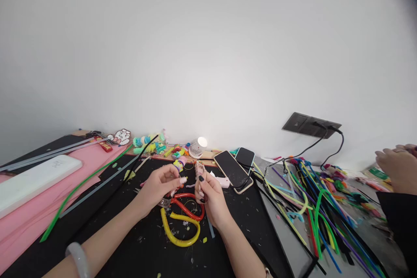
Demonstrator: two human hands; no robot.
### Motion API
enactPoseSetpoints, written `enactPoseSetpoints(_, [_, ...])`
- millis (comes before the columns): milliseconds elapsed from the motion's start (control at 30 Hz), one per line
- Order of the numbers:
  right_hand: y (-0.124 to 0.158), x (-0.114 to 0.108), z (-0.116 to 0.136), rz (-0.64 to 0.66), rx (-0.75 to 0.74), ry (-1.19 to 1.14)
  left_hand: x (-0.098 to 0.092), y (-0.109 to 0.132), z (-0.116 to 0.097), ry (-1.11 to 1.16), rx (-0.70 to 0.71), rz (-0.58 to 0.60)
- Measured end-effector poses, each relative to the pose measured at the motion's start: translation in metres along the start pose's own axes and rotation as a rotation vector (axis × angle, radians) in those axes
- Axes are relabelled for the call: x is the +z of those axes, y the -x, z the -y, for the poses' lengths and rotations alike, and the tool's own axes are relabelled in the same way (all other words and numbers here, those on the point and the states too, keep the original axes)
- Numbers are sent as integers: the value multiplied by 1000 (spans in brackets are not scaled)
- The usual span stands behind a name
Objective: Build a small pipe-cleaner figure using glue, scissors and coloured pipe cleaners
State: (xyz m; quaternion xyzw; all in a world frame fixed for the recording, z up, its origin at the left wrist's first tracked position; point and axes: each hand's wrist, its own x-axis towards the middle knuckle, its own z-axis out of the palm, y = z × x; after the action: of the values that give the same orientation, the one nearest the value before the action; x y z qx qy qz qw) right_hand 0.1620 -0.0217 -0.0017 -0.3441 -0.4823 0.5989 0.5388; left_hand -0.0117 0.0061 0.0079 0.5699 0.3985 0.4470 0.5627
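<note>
Both my hands are raised a little above a black mat (pixel 137 243). My right hand (pixel 208 193) is closed on a small fuzzy pink piece (pixel 199 168), with its dark-nailed fingers wrapped round it. My left hand (pixel 159 184) pinches its fingertips together just left of that piece; what it pinches is too small to name. Beneath the hands lie scissors with red and yellow handles (pixel 184 221). A pale bangle (pixel 78 258) sits on my left wrist.
Two phones (pixel 234 167) lie behind my hands. A heap of coloured pipe cleaners (pixel 312 200) covers the right side, cables run to a wall socket (pixel 309 125). Pink paper (pixel 29 213), a white case (pixel 32 180) and a green stem (pixel 81 186) lie left. Another person's hand (pixel 395 167) is at far right.
</note>
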Motion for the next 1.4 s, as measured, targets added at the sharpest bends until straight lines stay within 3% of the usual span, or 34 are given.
enactPoseSetpoints(100, [-2, -6, -1, -195, -198, 421, -3, -1, 0, -39, 146, -207])
enactPoseSetpoints(200, [-3, -11, 0, -230, -279, 817, -4, -1, 0, -103, 211, -272])
enactPoseSetpoints(433, [-2, -14, 1, -110, -447, 1153, -7, -1, 3, -441, 282, -267])
enactPoseSetpoints(633, [-4, -15, -1, -92, -382, 1475, -7, -2, 6, -590, 374, -213])
enactPoseSetpoints(933, [-4, -12, -2, -62, -460, 1293, -9, -5, 12, -676, 358, -69])
enactPoseSetpoints(1133, [-2, -10, 1, -72, -522, 1161, -5, -1, 6, -770, 349, 44])
enactPoseSetpoints(1400, [1, -7, 0, -3, -477, 1193, 0, 4, 1, -831, 368, 110])
